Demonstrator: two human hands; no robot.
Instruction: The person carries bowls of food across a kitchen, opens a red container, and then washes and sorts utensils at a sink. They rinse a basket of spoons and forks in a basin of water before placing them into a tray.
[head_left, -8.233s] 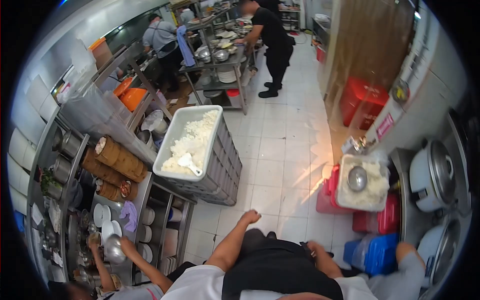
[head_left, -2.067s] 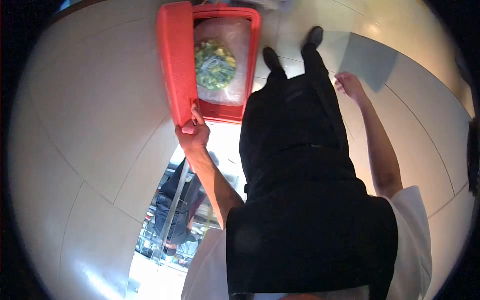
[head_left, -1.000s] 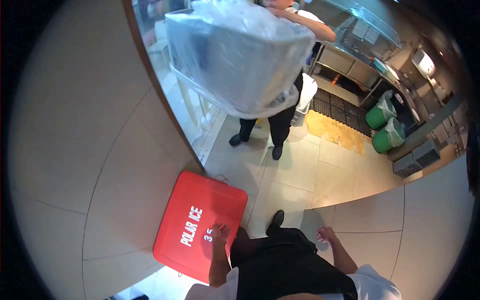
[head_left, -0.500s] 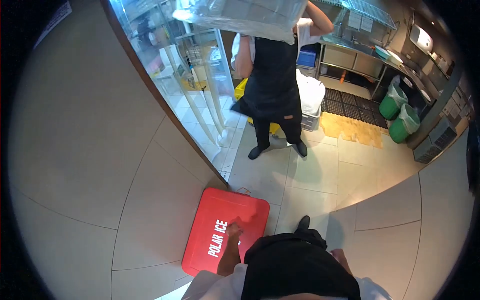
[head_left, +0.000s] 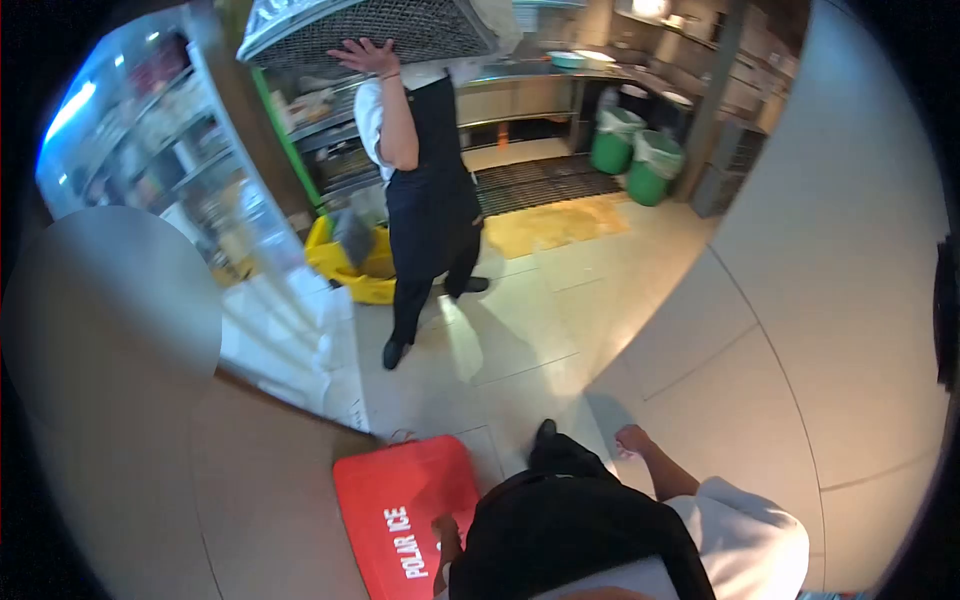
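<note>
Over the red lid marked POLAR ICE (head_left: 410,490) is my left hand (head_left: 446,526), small and partly hidden by my forearm; whether it touches the lid or holds anything is not visible. My right hand (head_left: 631,441) hangs at my right side with its fingers curled in, near the pale wall panel, and nothing shows in it. In front of me a person in a dark apron (head_left: 430,190) stands on the tiled floor and carries a large grey crate with plastic wrapping (head_left: 370,35) at head height, one palm spread against its underside.
A glass-doored cabinet (head_left: 165,150) is at the left. Behind the person are a yellow bucket (head_left: 370,288), a black floor mat (head_left: 545,183), flattened cardboard (head_left: 550,226), two green bins (head_left: 651,170) and a steel counter (head_left: 510,72). Pale walls (head_left: 760,330) flank the passage.
The view has swung to the right. The person with the crate has turned and now shows its underside. My right hand has come out from my side into fuller view.
</note>
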